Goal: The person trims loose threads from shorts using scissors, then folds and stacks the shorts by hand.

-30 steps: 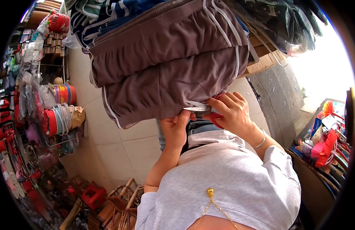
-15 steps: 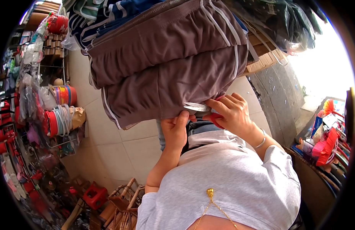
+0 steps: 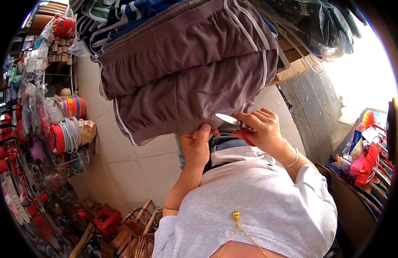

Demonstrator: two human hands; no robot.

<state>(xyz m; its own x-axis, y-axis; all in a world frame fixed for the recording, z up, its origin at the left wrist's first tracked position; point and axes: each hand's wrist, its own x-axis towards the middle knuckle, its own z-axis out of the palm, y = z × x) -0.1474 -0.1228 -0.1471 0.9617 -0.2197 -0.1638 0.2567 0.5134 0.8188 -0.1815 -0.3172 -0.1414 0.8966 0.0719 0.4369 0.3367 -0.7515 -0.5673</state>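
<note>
Brown trousers with white side stripes lie spread over a pile of clothes in front of me. My left hand pinches their near edge, thumb on top. Scissors with red handles are in my right hand, their blades closed together and pointing left over the fabric near my left thumb. The fingers of my right hand wrap round the handles. Part of the left fingers is hidden under the cloth.
Shelves of packaged goods run along the left. Wooden chairs and a red stool stand at the lower left. Dark plastic bags lie at the upper right, and a box of colourful items is at the right.
The scissor blades have come together and moved slightly right, away from my left thumb. My right hand has shifted a little right. My left hand keeps its grip.
</note>
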